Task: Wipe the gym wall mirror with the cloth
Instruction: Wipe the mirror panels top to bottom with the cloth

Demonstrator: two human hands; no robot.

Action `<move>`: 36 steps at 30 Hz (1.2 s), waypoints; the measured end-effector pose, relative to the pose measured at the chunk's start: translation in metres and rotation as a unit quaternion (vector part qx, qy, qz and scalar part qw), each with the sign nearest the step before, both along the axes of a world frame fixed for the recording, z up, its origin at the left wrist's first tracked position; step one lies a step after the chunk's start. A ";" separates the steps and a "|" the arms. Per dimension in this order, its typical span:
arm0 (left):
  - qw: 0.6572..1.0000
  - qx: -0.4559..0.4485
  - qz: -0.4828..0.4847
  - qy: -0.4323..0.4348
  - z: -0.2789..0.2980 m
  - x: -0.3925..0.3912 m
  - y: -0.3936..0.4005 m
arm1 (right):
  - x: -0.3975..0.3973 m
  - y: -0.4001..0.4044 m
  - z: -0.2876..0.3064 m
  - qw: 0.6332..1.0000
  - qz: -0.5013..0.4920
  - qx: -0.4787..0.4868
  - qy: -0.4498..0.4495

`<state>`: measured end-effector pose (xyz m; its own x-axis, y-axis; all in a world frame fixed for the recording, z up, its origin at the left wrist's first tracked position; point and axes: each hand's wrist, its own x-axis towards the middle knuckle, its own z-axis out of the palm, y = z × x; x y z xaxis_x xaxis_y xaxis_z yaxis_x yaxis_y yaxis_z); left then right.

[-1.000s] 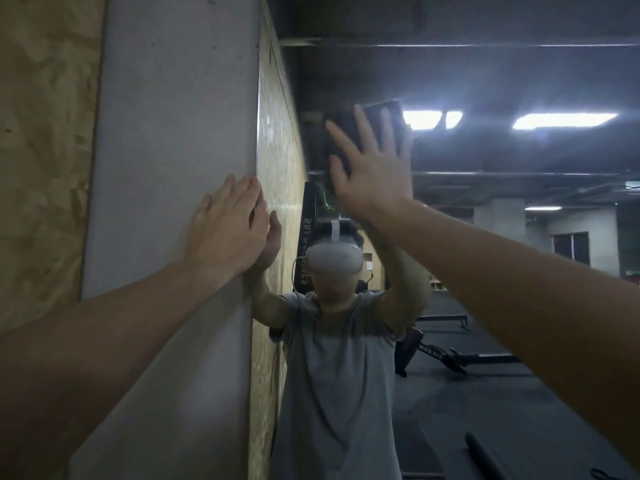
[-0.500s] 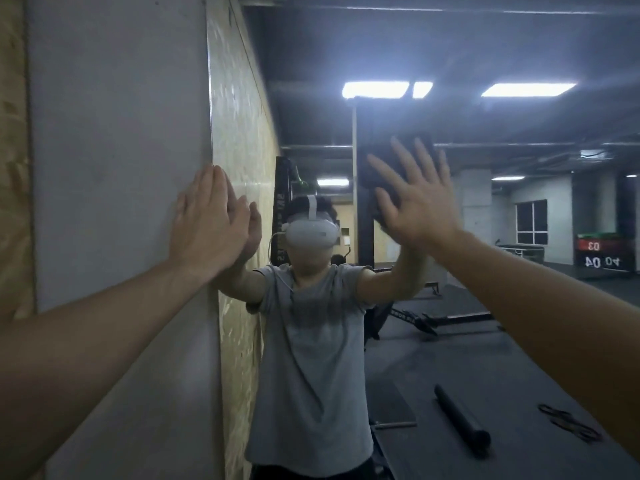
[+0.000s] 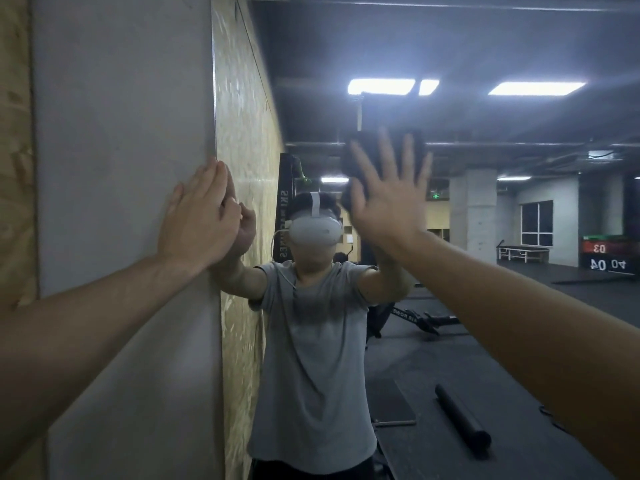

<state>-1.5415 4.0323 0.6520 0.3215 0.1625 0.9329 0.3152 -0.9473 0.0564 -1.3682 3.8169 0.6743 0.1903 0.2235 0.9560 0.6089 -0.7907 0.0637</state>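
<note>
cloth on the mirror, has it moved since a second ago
Yes. Judged against the reflected ceiling lights, the cloth under the right hand has slid down the mirror; earlier it sat level with them.

Glossy mirror (image 3: 485, 202); matt dark cloth (image 3: 360, 150); rough chipboard wall (image 3: 17, 168).

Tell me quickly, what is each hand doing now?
Left hand: open, flat against the grey wall, holding nothing.
Right hand: open, straight fingers pressing the dark cloth on the mirror.
</note>
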 end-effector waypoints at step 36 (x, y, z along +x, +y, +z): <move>0.999 -0.045 -0.009 0.028 -0.041 -0.006 0.011 | 0.033 -0.044 -0.041 0.999 0.013 0.045 0.023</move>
<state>-1.5471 4.0429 0.6110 0.3756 0.2385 0.8956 0.3041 -0.9445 0.1240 -1.3356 3.7729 0.6331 0.2307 0.1416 0.9627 0.6296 -0.7761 -0.0367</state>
